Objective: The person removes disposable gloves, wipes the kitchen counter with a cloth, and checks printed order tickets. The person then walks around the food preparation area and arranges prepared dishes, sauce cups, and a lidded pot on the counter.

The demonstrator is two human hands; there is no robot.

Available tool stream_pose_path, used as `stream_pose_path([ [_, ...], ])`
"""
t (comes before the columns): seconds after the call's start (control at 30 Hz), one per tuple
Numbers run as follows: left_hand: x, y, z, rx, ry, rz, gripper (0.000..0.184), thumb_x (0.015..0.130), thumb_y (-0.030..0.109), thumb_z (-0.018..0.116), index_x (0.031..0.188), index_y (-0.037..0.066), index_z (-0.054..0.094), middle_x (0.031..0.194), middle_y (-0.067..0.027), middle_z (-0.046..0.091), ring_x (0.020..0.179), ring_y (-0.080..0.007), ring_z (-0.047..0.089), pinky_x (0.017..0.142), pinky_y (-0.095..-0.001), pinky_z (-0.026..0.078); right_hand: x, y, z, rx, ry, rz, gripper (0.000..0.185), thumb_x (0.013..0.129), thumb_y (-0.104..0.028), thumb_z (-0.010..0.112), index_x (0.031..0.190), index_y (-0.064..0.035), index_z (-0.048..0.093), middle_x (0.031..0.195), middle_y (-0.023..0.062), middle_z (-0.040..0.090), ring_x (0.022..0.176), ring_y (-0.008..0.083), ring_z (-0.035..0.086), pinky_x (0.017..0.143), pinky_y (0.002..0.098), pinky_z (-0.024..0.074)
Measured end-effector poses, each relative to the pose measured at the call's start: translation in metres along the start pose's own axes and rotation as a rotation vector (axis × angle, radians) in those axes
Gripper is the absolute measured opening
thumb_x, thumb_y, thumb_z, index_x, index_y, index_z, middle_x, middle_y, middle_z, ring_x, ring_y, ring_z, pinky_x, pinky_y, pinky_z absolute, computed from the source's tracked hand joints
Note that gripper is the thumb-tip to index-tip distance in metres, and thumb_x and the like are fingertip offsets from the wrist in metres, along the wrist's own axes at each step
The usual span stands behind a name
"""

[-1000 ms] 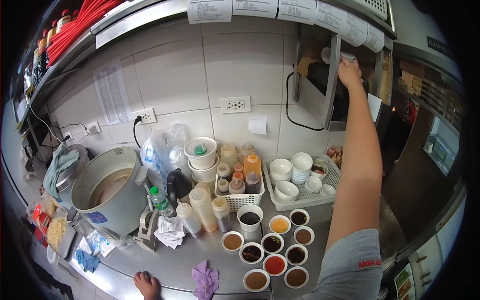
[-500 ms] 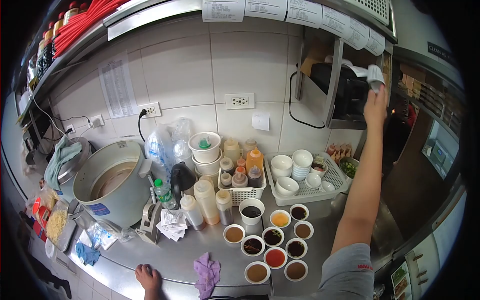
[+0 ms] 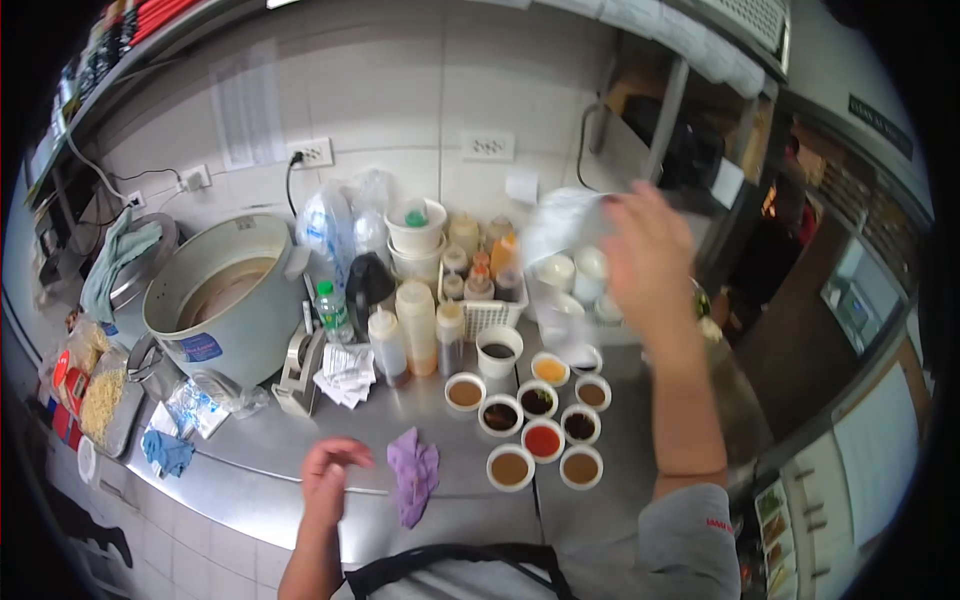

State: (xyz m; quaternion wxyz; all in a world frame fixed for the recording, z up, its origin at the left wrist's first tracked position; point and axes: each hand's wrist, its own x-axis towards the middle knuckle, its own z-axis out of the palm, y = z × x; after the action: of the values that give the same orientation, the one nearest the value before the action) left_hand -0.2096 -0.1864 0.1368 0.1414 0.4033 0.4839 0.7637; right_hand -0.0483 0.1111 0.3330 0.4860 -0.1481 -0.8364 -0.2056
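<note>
White paper (image 3: 563, 226) has come down, clamped by right hand (image 3: 648, 248); left hand (image 3: 332, 468) lifted, grip apart.

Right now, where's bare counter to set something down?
Bare steel counter: between the blue cloth and left hand; between the purple cloth and the sauce cups. Crowded: squeeze bottles, receipts and tape dispenser behind; the bowls, partly hidden by white paper in the right hand.

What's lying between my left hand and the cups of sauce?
A crumpled purple cloth lies between your left hand and the cups, seen in the head view.
</note>
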Motion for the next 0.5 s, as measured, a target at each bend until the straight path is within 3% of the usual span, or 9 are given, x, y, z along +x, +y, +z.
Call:
stream_pose_path([
  [0.03,-0.002,0.005,0.01,-0.145,-0.258,-0.022,0.047,0.081,0.044,0.049,0.093,-0.001,0.049,0.082,-0.0143,0.054,0.072,-0.0217,0.055,0.066,-0.0328,0.045,-0.007,-0.028,0.007,0.093,0.026,-0.044,0.028,0.067,-0.013,0.057,0.094,-0.0055,0.055,0.1,0.0084,0.054,0.104,0.0282,0.046,0.083,0.0425,0.0337],
  [0.1,-0.01,0.017,0.026,-0.236,-0.543,-0.24,0.068,0.077,0.059,0.042,0.105,-0.003,0.047,0.094,-0.0191,0.055,0.079,-0.0274,0.056,0.069,-0.0379,0.046,-0.017,-0.084,0.017,0.269,-0.271,0.068,0.02,0.065,-0.01,0.055,0.084,-0.0027,0.055,0.091,0.013,0.053,0.094,0.0297,0.048,0.081,0.0427,0.0339],
  [0.13,-0.009,0.018,0.026,-0.332,-0.485,-0.283,0.071,0.076,0.061,0.041,0.108,-0.002,0.044,0.097,-0.0193,0.054,0.081,-0.0278,0.056,0.071,-0.0387,0.045,-0.037,-0.115,0.041,0.261,-0.107,0.068,0.018,0.063,-0.008,0.053,0.079,-0.0016,0.055,0.085,0.0136,0.052,0.091,0.0306,0.049,0.078,0.0426,0.0347],
  [0.17,-0.007,0.015,0.027,-0.426,-0.44,-0.341,0.074,0.076,0.063,0.04,0.111,-0.002,0.042,0.1,-0.0195,0.053,0.084,-0.0281,0.055,0.072,-0.0395,0.045,-0.048,-0.14,0.03,0.437,-0.225,0.018,0.018,0.062,-0.008,0.053,0.078,-0.0013,0.055,0.087,0.0136,0.051,0.093,0.0322,0.048,0.079,0.0441,0.0342],
  [0.23,-0.007,0.003,0.019,-0.629,-0.321,-0.451,0.078,0.075,0.064,0.039,0.117,-0.001,0.038,0.106,-0.0185,0.051,0.092,-0.0277,0.053,0.078,-0.0397,0.043,-0.092,-0.184,0.042,0.531,-0.104,-0.041,0.029,0.06,-0.014,0.059,0.085,0.001,0.055,0.097,0.0167,0.048,0.107,0.0336,0.04,0.089,0.0506,0.029],
  [0.33,-0.005,0.007,-0.009,-0.699,-0.027,-0.59,0.069,0.077,0.059,0.04,0.12,0.005,0.037,0.115,-0.0147,0.047,0.106,-0.0252,0.046,0.091,-0.0366,0.036,-0.14,-0.253,0.034,0.539,-0.301,-0.001,0.024,0.069,-0.016,0.052,0.087,-0.0017,0.059,0.101,0.0108,0.049,0.115,0.0306,0.034,0.093,0.0523,0.0253],
  [0.5,-0.012,-0.021,-0.094,-0.615,-0.108,-0.69,0.057,0.082,0.047,0.041,0.12,0.004,0.037,0.116,-0.0128,0.046,0.106,-0.0246,0.045,0.089,-0.0348,0.037,-0.184,-0.333,0.035,0.482,-0.312,0.074,0.024,0.072,-0.017,0.048,0.088,-0.0023,0.06,0.102,0.0095,0.05,0.118,0.0307,0.032,0.094,0.053,0.026],
])
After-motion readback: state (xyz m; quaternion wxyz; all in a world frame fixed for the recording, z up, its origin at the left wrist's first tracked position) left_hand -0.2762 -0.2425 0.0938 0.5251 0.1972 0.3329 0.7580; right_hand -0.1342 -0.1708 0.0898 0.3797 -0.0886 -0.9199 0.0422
